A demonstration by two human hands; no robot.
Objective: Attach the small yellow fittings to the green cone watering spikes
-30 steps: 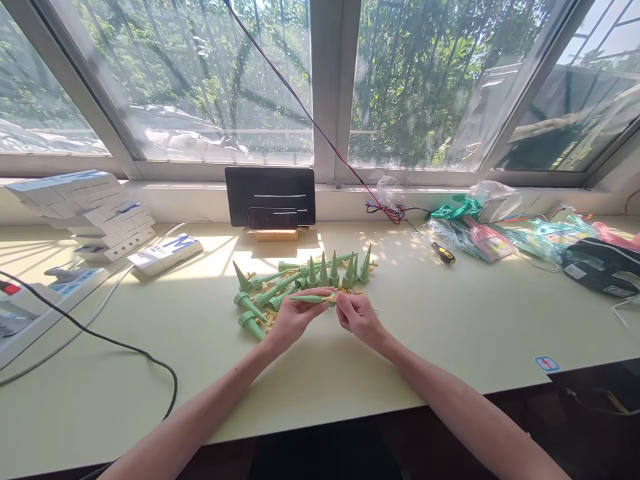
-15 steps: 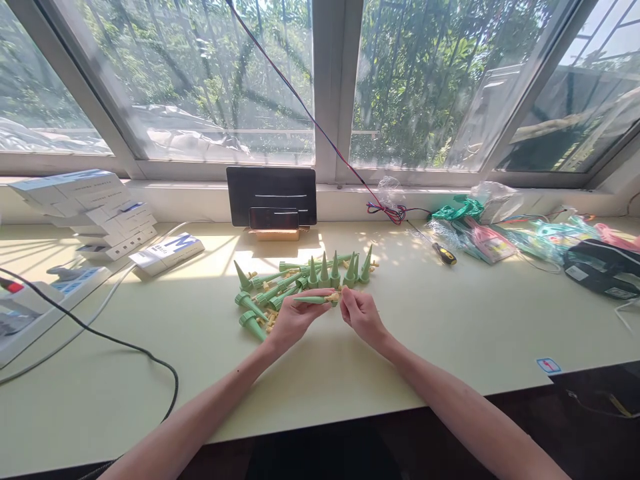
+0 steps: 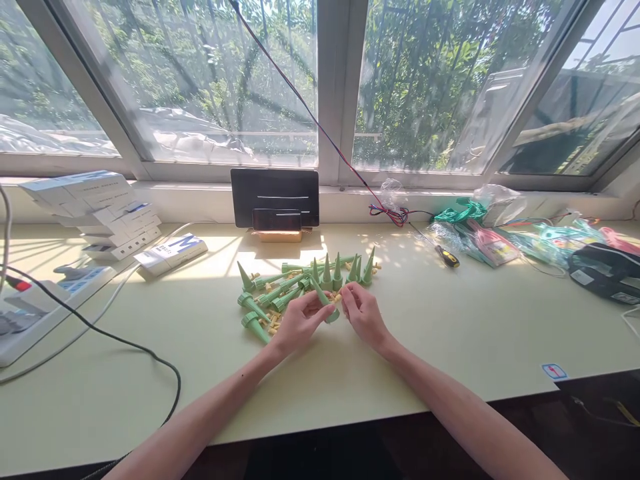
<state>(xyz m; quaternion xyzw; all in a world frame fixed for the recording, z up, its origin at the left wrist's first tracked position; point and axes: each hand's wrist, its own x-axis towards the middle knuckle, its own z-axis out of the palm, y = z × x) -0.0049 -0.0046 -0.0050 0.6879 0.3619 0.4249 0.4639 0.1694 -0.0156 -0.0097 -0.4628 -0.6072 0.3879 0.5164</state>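
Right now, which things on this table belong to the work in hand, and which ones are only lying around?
Seem to belong to the work:
green cone, held in the left hand
other green cones, some standing, some lying
small yellow pieces, one beside the right hand

Seem only lying around:
screwdriver
white boxes
black tablet
phone
power strip
plastic bags

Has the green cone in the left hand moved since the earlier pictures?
Yes: the green cone has turned; its tip, earlier pointing left, now points toward the black screen.
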